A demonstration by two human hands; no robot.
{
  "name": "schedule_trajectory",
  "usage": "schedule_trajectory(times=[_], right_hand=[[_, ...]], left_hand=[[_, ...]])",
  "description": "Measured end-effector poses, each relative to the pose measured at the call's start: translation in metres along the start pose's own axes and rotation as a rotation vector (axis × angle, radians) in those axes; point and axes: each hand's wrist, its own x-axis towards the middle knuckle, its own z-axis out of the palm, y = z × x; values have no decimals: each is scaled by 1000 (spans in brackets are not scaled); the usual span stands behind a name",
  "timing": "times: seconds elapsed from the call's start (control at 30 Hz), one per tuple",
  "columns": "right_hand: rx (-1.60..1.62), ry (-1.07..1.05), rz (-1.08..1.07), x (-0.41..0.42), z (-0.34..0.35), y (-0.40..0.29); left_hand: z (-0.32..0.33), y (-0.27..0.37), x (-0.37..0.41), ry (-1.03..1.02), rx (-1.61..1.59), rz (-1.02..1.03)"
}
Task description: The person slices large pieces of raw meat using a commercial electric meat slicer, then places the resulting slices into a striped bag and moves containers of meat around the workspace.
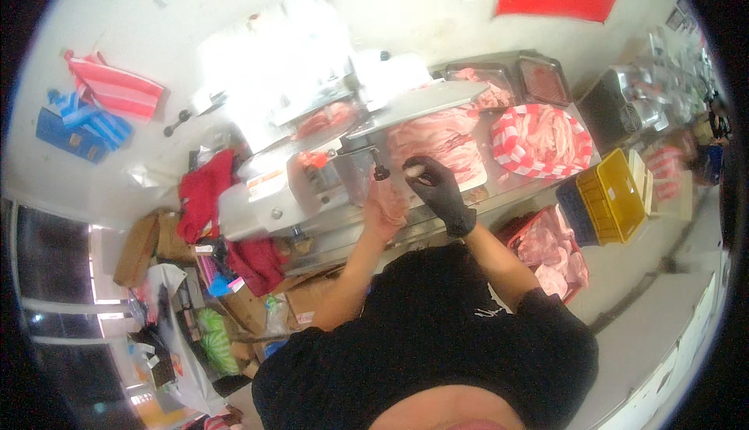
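Observation:
A metal meat slicer [263, 210] stands before me, its upper part overexposed. My left hand [386, 210], blurred, is beside the slicer's black knob [381, 172]; whether it holds anything is unclear. To its right is my right hand [436, 187] in a black glove, fingers curled, with a small pale patch between them that I cannot identify. That hand is at the near edge of a wide stack of sliced meat [436, 146]. Behind the slicer's blade area lies a piece of meat [327, 120], partly covered by machine parts.
Right of the stack, meat strips lie in a red-and-white checked bag [506, 152]. Trays of meat [541, 82] stand behind. Lower right are a red crate of meat [576, 292] and a yellow plastic crate [605, 202]. Red cloth [205, 187] and cardboard boxes [137, 248] are at left.

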Motion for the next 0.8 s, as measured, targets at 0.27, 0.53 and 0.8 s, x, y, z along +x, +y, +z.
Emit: schedule_trajectory(times=[0.27,0.53,0.8], right_hand=[[-329,-135,-135,15,27,42],[-310,-104,-187,15,-4,37],[-415,18,-260,-8,-26,16]], left_hand=[[50,7,44,312,154,398],[-33,107,126,309,-45,688],[30,86,113,345,159,696]])
